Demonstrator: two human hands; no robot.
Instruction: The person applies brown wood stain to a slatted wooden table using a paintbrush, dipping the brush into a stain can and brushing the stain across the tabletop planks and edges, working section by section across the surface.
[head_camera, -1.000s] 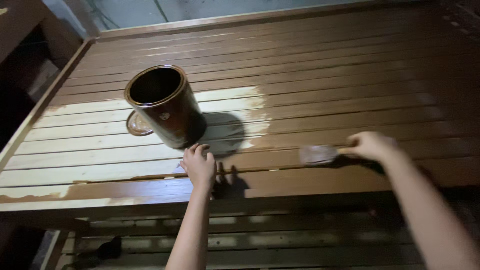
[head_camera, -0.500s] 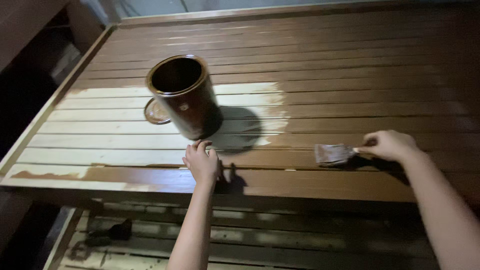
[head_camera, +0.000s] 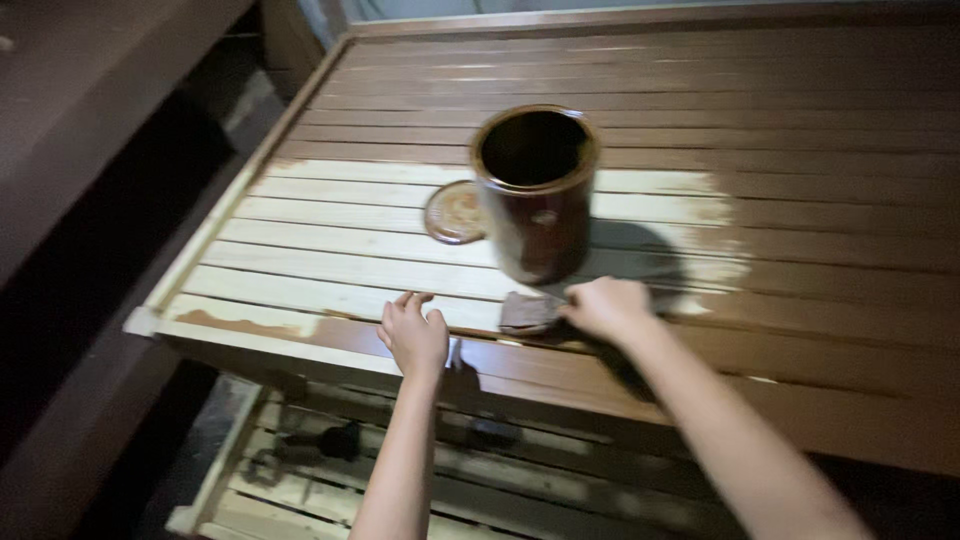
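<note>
Head view, looking down on a slatted wooden panel (head_camera: 800, 130): a person stains bare pale boards a dark brown. The right hand (head_camera: 607, 307) is closed around the handle of a paintbrush (head_camera: 528, 313), whose bristles lie flat on a slat just in front of the paint can (head_camera: 535, 190). The left hand (head_camera: 415, 335) rests palm-down on the near slats with its fingers loosely spread, holding nothing and seemingly bracing the body.

The can stands upright and open near the middle of the unstained patch, its outside streaked with brown drips. Its lid (head_camera: 453, 212) lies flat on the boards, touching or just beside the can's left side. The far half and the right part of the panel already carry the dark coat. The near-left area stays pale, apart from a brown streak along the front rail.

By the look of it, the step in hand is brushing stain along a near slat, working leftward from the finished edge into the bare wood. The next stroke seems to call for a steady pull along the grain, keeping the wet edge even. The can stands on unstained boards, so it would likely need shifting before that patch can be covered.

Below the panel, a second slatted frame (head_camera: 300, 490) lies in shadow with a small dark object on it, too dim to identify.
</note>
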